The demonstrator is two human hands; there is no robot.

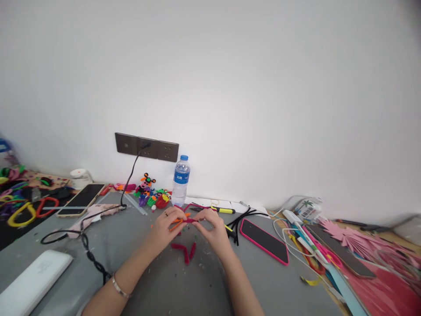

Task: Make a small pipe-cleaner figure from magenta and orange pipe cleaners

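My left hand (166, 228) and my right hand (213, 228) meet over the grey table (138, 272), fingers pinched together on a small piece made of dark red and orange pipe cleaners (186, 220). A ring shows on the left hand and a bracelet (119, 287) on that wrist. Three short dark red pipe cleaner pieces (186, 251) lie on the table just below my hands.
A water bottle (181, 180) stands by the wall under a dark socket strip (147, 147) with a black cable (98, 219). Finished colourful pipe cleaner figures (151, 193), a pink-cased phone (264, 240), another phone (82, 199), a white power bank (33, 274), coloured loops (23, 210) and pink paper pieces (358, 241) surround them.
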